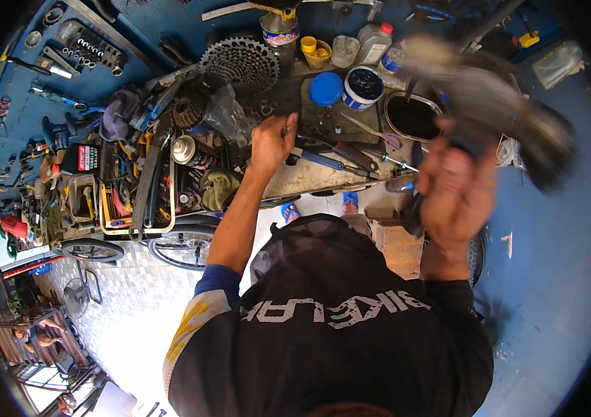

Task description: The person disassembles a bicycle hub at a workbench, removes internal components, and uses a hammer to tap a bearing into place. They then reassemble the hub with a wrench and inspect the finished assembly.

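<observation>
My right hand [455, 184] is closed around the dark handle of a hammer [497, 104]. The hammer is raised above the bench's right side, its metal head smeared by motion. Over the middle of the workbench [302, 177], my left hand [272, 144] is closed, thumb uppermost. A small metallic bit shows at its fingers, too small to name. Beside that hand lie a blue-handled tool [319, 158] and a crumpled clear plastic bag [229, 115]. Small metal parts [323, 124] are scattered just beyond it.
A large cassette [240, 66] stands at the back. Near it are a blue lid [326, 89], an open grease tub [363, 88] and a round container of dark liquid [413, 117]. A spray can [191, 151] and a crowded tool tray [139, 226] sit to the left.
</observation>
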A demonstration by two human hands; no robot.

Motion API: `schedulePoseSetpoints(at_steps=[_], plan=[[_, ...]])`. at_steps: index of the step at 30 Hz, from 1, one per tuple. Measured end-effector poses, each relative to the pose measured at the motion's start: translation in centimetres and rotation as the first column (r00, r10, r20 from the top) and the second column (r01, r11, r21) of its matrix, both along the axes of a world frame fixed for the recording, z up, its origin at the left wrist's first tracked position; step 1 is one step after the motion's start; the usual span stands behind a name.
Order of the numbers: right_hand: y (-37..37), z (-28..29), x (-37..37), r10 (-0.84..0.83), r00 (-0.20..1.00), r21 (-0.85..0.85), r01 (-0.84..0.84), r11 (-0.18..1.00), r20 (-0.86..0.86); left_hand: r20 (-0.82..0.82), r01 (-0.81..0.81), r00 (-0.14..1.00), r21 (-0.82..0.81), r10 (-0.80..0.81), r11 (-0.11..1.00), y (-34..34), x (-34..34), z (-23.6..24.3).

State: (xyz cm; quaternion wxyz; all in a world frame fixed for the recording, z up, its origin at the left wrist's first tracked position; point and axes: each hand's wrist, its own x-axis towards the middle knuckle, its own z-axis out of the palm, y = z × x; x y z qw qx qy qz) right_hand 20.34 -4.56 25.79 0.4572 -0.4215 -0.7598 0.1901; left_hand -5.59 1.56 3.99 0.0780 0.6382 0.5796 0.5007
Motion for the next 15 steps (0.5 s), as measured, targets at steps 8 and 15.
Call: schedulePoseSetpoints(at_steps=[8, 15], plan=[[2.3, -8.3, -1.9, 0.141, 0.940, -0.306, -0.041, 0.951, 0.311, -0.061, 0.066, 0.996, 0.040, -0.063, 0.997, 0.0, 0.6, -2.0], [2.8, -3.8, -1.2, 0.072, 0.981, -0.241, -0.027, 0.970, 0.181, 0.126, 0.027, 0.992, -0.124, -0.011, 0.992, 0.6, 1.8, 0.7]])
